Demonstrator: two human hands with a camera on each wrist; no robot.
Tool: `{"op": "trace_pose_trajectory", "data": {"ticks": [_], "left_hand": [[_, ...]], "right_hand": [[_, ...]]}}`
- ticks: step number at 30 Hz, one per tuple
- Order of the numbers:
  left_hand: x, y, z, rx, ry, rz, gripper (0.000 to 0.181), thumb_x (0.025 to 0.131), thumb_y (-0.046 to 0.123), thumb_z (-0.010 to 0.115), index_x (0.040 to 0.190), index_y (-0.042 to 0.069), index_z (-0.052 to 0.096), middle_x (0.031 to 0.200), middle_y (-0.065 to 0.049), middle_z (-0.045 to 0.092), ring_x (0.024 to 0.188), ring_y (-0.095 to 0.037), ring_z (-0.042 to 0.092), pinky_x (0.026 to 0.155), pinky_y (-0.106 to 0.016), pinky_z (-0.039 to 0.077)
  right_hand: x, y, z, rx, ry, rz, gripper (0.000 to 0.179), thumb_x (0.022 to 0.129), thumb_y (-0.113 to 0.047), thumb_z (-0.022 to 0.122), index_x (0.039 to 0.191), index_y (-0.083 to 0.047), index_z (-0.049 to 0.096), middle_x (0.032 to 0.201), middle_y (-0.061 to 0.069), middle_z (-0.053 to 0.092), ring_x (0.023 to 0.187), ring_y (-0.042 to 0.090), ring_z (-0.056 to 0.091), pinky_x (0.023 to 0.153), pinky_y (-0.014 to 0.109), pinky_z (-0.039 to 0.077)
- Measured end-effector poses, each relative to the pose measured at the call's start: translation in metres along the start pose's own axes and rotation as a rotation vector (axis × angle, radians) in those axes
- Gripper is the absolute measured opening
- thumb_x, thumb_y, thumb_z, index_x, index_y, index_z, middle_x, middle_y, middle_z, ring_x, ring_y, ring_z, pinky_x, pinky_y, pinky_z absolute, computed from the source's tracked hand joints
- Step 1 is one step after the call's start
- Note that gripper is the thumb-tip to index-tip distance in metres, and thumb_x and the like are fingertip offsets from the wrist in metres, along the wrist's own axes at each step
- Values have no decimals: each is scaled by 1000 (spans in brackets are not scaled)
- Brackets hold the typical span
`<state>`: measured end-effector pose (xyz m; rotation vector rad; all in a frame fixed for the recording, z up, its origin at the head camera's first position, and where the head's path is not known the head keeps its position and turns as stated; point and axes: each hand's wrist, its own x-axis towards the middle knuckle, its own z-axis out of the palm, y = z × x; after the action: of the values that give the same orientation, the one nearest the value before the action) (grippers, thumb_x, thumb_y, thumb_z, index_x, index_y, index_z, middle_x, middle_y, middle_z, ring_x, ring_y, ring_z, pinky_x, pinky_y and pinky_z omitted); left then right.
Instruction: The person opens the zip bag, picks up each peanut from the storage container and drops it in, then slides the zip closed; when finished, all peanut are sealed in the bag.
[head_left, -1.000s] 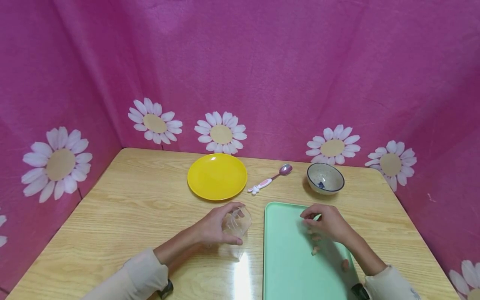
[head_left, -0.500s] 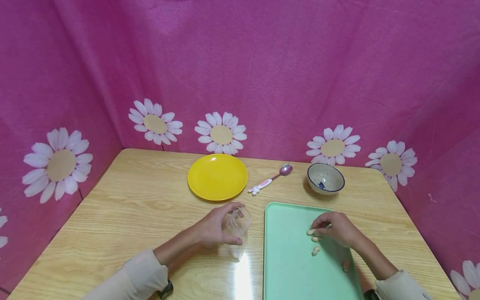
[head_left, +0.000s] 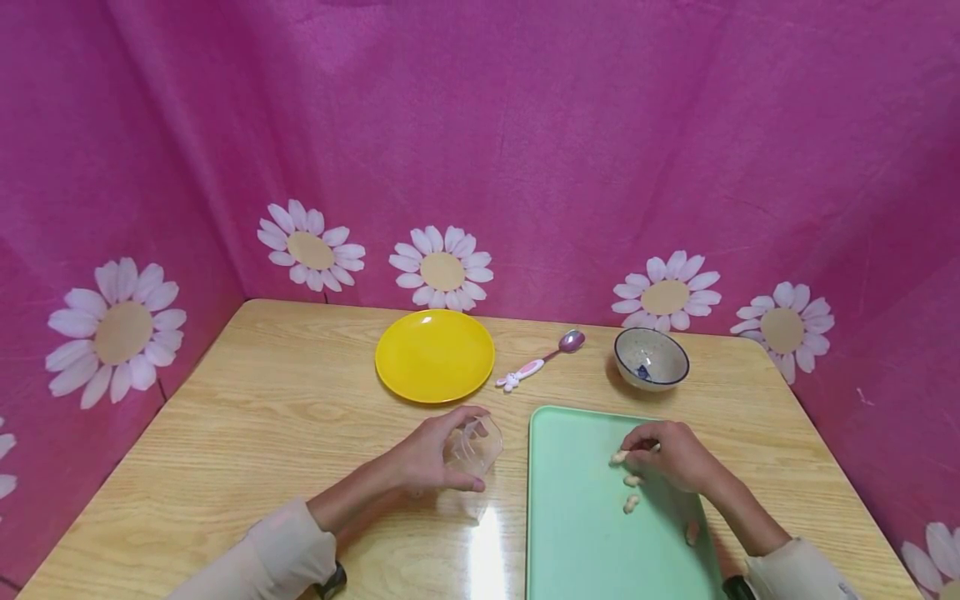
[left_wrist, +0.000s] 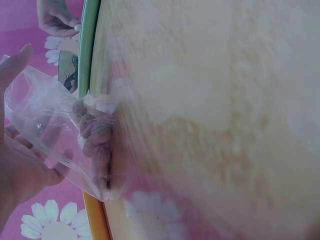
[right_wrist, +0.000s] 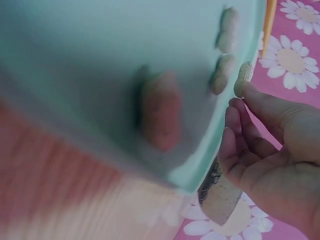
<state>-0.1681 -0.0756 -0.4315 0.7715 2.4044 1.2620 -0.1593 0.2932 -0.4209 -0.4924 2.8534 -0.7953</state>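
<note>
My left hand [head_left: 442, 454] holds a clear see-through container [head_left: 480, 443], its thumb and fingers around the sides. In the left wrist view, several peanuts [left_wrist: 97, 137] lie inside the container. Over the far part of the green tray [head_left: 577, 525], my right hand [head_left: 671, 454] pinches a peanut [right_wrist: 243, 78] between thumb and fingertips. Two pale peanuts lie on the tray near that hand, one the nearer peanut [head_left: 631, 503]. A reddish-looking peanut [head_left: 692, 532] lies by the tray's right side.
Behind the hands, a yellow plate [head_left: 435, 357], a spoon with a rabbit handle [head_left: 531, 367] and a patterned bowl [head_left: 651, 360] stand along the back of the wooden table [head_left: 300, 392]. A pink flowered cloth [head_left: 525, 150] hangs behind the table.
My right hand has come down to the tray and slightly right, and a peanut now shows at its fingertips. The left hand and container have stayed put.
</note>
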Motion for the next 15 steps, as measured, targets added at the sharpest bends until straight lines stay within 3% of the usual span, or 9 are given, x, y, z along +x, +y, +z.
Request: {"op": "trace_pose_trajectory", "data": {"ticks": [6,15], "left_hand": [[-1,0,1,-6,1,6,85,71,30,83,141,18,37,123,1,57,121,-20,48,108,-48,35],[-2,1,1,-22,3,34,84,70,28,84,141,17,38,122,0,58,120,-20,49,107,-48,35]], "right_hand": [[7,-16,-3,37,14,-12,9,83,-10,70,92,-11,72,85,-2,70,77,10,60,67,20,50],[20,-49,7,120,84,-84,7,84,-16,71,90,-12,71,83,-3,69,75,2,58,66,21,51]]}}
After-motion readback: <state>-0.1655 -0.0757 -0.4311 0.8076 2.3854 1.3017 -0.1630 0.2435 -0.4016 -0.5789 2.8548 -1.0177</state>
